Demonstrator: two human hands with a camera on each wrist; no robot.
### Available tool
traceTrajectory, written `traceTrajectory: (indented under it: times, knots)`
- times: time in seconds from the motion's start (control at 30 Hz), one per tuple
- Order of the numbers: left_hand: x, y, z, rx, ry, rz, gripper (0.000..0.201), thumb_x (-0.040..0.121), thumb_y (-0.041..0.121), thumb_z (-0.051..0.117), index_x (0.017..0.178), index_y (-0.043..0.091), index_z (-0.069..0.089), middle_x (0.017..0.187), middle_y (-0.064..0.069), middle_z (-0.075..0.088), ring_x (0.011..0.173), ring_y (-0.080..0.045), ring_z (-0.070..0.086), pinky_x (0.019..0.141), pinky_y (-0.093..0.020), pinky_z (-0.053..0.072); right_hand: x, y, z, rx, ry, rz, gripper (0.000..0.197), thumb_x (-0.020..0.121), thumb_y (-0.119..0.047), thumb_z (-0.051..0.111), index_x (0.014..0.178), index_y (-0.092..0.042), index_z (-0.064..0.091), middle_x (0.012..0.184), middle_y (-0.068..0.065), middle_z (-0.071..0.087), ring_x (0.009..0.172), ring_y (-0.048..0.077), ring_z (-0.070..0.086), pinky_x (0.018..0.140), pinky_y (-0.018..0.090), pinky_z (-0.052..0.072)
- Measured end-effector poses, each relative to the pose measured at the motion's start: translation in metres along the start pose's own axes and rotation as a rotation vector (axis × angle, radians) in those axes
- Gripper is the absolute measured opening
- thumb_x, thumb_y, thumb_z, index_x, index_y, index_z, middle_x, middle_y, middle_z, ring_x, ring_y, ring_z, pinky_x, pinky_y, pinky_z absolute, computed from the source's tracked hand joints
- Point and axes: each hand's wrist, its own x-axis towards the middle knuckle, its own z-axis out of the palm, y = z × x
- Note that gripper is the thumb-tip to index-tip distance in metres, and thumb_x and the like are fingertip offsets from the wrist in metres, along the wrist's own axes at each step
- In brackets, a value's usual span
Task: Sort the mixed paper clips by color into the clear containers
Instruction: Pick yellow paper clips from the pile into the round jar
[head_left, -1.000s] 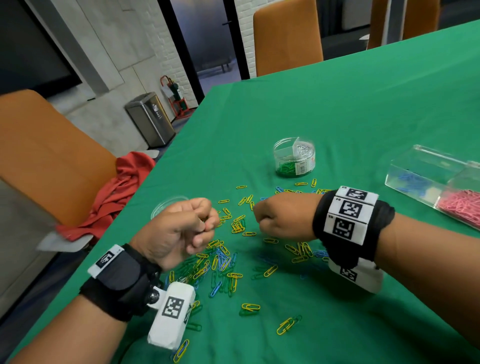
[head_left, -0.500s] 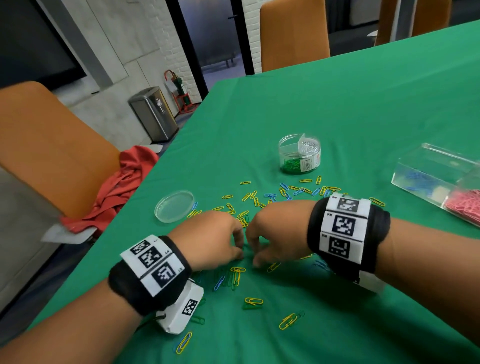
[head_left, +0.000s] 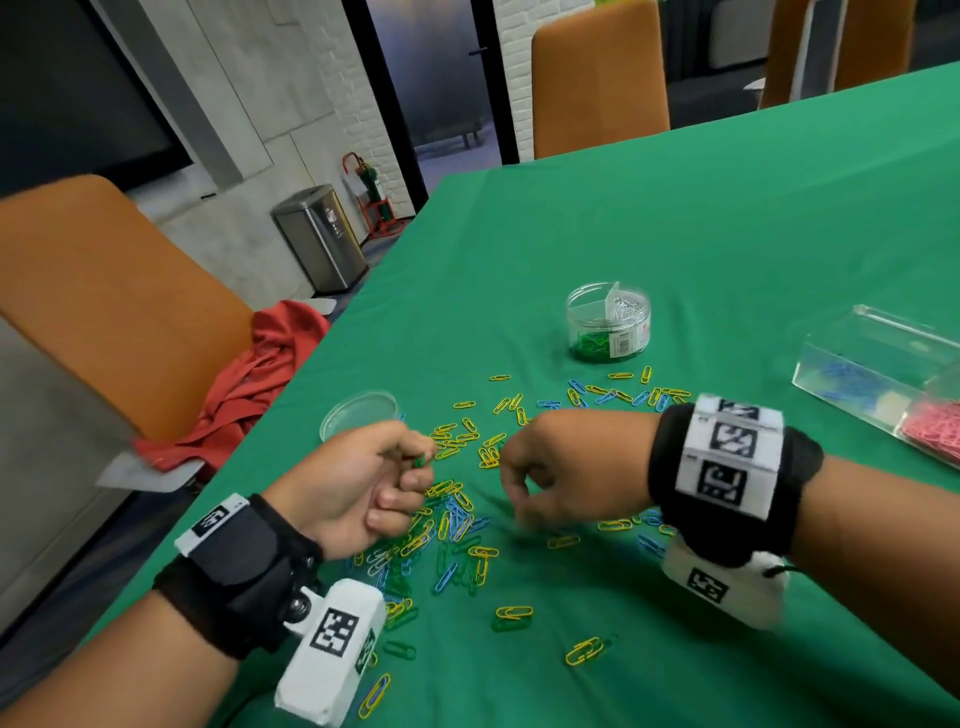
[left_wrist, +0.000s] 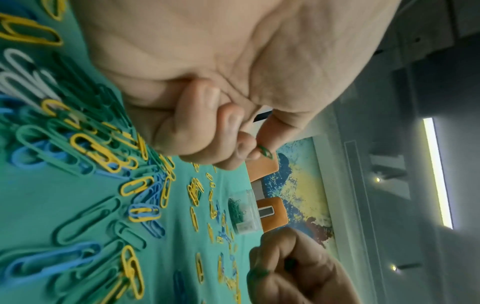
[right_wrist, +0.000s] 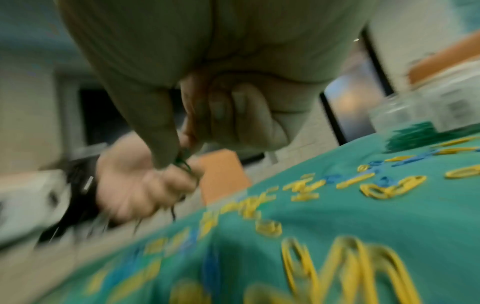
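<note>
Head view: above scattered paper clips (head_left: 457, 525) on the green table (head_left: 727, 249), the left hand (head_left: 358, 483) pinches a green clip (head_left: 420, 460); the round jar (head_left: 608, 328) of green clips stands at one o'clock.

Left wrist view: thumb and fingertip (left_wrist: 245, 151) nip that clip (left_wrist: 265, 152).

Right wrist view: the right hand (right_wrist: 215, 111), blurred, pinches another green clip (right_wrist: 183, 159).

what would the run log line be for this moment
left hand: pinching green clip | right hand: pinching green clip | round jar: green clips inside
</note>
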Motion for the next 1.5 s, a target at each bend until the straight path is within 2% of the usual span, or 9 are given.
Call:
traceTrajectory:
  times: [0.27, 0.4, 0.73, 0.93, 1.03, 1.13, 1.23, 1.37, 1.5]
  knots:
    - [-0.005, -0.003, 0.010, -0.017, -0.079, 0.084, 0.009, 0.075, 0.011, 0.066, 0.076, 0.014, 0.058, 0.063, 0.001, 0.035, 0.045, -0.006, 0.022, 0.038, -0.017, 0.010, 0.021, 0.108, -0.058, -0.022, 0.445, 0.444, 0.007, 0.087, -0.026, 0.067, 0.081, -0.025, 0.064, 0.071, -0.008, 0.058, 0.067, 0.016, 0.053, 0.060, 0.023, 0.035]
    - [-0.008, -0.002, 0.014, -0.115, -0.165, 0.161, 0.017, 0.067, 0.018, 0.074, 0.076, 0.013, 0.061, 0.064, -0.001, 0.035, 0.047, -0.006, 0.023, 0.038, -0.018, 0.012, 0.041, 0.137, -0.085, -0.149, 0.421, 0.525, 0.013, 0.090, -0.022, 0.062, 0.095, -0.013, 0.070, 0.096, 0.008, 0.069, 0.088, 0.028, 0.061, 0.072, 0.027, 0.043]
    - [-0.008, 0.009, 0.015, -0.069, -0.185, 0.232, 0.017, 0.065, 0.018, 0.076, 0.076, 0.009, 0.065, 0.064, -0.004, 0.034, 0.049, -0.007, 0.021, 0.042, -0.020, 0.010, 0.062, 0.145, -0.101, -0.217, 0.235, 0.475, 0.025, 0.088, -0.009, 0.057, 0.106, -0.020, 0.071, 0.104, -0.001, 0.070, 0.097, 0.022, 0.063, 0.085, 0.029, 0.049]
    - [0.013, 0.034, 0.028, -0.011, -0.149, 0.300, 0.011, 0.071, 0.013, 0.071, 0.078, 0.009, 0.063, 0.064, -0.001, 0.037, 0.050, -0.007, 0.024, 0.040, -0.018, 0.012, 0.053, 0.151, -0.114, -0.058, 0.274, 0.421, 0.038, 0.085, 0.004, 0.054, 0.109, -0.021, 0.070, 0.102, -0.008, 0.073, 0.073, -0.001, 0.061, 0.073, 0.016, 0.049]
    - [0.037, 0.051, 0.046, 0.139, -0.040, 0.360, 0.006, 0.085, 0.008, 0.067, 0.083, 0.008, 0.061, 0.063, 0.001, 0.040, 0.050, -0.007, 0.024, 0.040, -0.017, 0.012, 0.045, 0.160, -0.120, -0.079, 0.351, 0.452, 0.042, 0.087, 0.000, 0.057, 0.120, -0.024, 0.066, 0.113, -0.009, 0.068, 0.092, 0.005, 0.059, 0.089, 0.019, 0.044]
    - [0.077, 0.075, 0.065, 0.490, 0.148, 0.486, 0.012, 0.094, 0.012, 0.060, 0.083, 0.012, 0.063, 0.060, 0.004, 0.042, 0.047, -0.008, 0.028, 0.037, -0.017, 0.021, 0.041, 0.172, -0.114, -0.141, 0.173, 0.579, 0.059, 0.089, -0.032, 0.066, 0.144, -0.026, 0.044, 0.142, 0.002, 0.052, 0.129, 0.020, 0.049, 0.108, 0.031, 0.036]
    - [0.124, 0.099, 0.087, 0.897, 0.330, 0.663, 0.018, 0.092, 0.022, 0.065, 0.079, 0.010, 0.068, 0.057, 0.003, 0.054, 0.045, -0.003, 0.041, 0.045, -0.017, 0.037, 0.044, 0.181, -0.105, -0.158, 0.067, 0.588, 0.069, 0.093, -0.039, 0.059, 0.152, -0.021, 0.029, 0.156, 0.003, 0.034, 0.140, 0.022, 0.038, 0.116, 0.037, 0.028]
    - [0.168, 0.117, 0.120, 1.161, 0.331, 0.824, 0.021, 0.093, 0.025, 0.061, 0.085, 0.009, 0.072, 0.085, -0.008, 0.072, 0.081, -0.023, 0.065, 0.075, -0.033, 0.051, 0.044, 0.185, -0.098, -0.166, 0.009, 0.556, 0.068, 0.101, -0.038, 0.047, 0.156, -0.018, 0.014, 0.163, -0.001, 0.006, 0.147, 0.020, 0.024, 0.119, 0.036, 0.019]
    - [0.188, 0.120, 0.136, 1.483, 0.228, 0.753, 0.016, 0.090, 0.019, 0.059, 0.095, 0.019, 0.075, 0.096, -0.002, 0.074, 0.092, -0.024, 0.067, 0.082, -0.030, 0.052, 0.042, 0.188, -0.093, -0.145, 0.012, 0.529, 0.068, 0.103, -0.036, 0.042, 0.156, -0.013, 0.007, 0.163, 0.003, -0.004, 0.148, 0.022, 0.018, 0.119, 0.034, 0.015]
